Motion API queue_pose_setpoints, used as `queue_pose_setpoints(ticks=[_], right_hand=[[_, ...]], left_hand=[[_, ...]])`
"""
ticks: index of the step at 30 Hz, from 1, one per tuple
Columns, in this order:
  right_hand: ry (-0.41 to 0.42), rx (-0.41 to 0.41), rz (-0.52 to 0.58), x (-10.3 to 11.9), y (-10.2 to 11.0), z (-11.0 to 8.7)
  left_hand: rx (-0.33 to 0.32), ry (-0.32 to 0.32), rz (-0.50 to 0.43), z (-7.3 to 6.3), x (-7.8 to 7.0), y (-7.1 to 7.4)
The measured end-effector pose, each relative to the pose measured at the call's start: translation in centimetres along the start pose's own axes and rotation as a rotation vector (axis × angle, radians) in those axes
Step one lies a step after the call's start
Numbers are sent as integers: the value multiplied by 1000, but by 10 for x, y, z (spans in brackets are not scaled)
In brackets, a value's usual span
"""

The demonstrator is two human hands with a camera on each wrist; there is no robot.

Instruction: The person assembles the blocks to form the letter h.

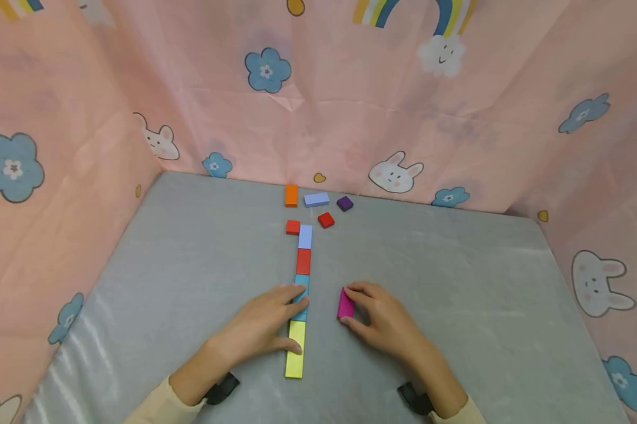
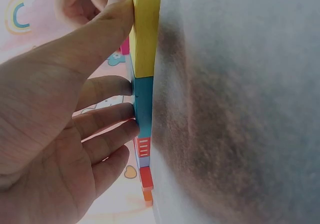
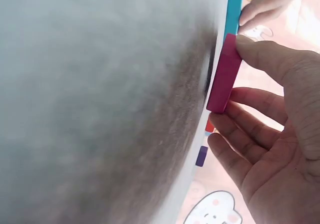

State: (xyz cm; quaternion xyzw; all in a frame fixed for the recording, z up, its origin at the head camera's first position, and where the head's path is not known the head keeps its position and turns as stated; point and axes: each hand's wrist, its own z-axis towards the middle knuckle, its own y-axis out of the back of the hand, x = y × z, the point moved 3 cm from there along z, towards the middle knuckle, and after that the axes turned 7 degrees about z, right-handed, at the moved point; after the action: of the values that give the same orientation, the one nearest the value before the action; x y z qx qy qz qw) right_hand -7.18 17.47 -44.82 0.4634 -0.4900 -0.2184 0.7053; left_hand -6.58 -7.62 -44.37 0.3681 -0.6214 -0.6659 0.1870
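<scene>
A row of blocks runs away from me on the grey cloth: yellow [image 1: 294,366], blue [image 2: 144,106], red [image 1: 303,261] and periwinkle [image 1: 305,237], laid end to end. My left hand [image 1: 258,323] reaches over the near part of this row. Its fairly straight fingers touch the blue block, and its thumb rests on the yellow one. To the right of the row, my right hand [image 1: 391,323] pinches a magenta block [image 1: 346,305] between thumb and fingers. That block is tilted in the right wrist view, and a gap separates it from the row.
A small red block [image 1: 293,227] touches the row's far end on the left. Beyond lie an orange block [image 1: 291,196], another periwinkle block [image 1: 316,200], a red block [image 1: 326,220] and a purple block [image 1: 345,204]. Pink printed curtain [image 1: 329,123] encloses the back and sides.
</scene>
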Motion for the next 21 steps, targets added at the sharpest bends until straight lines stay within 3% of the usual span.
queue_pose_setpoints(ticks=[6,21], right_hand=[[27,35,-28,3,0,-14],[142,25,-95,16,-7,-53]], left_hand=[[-9,7,2,0,2,3],[3,8,-19,2,3,1]])
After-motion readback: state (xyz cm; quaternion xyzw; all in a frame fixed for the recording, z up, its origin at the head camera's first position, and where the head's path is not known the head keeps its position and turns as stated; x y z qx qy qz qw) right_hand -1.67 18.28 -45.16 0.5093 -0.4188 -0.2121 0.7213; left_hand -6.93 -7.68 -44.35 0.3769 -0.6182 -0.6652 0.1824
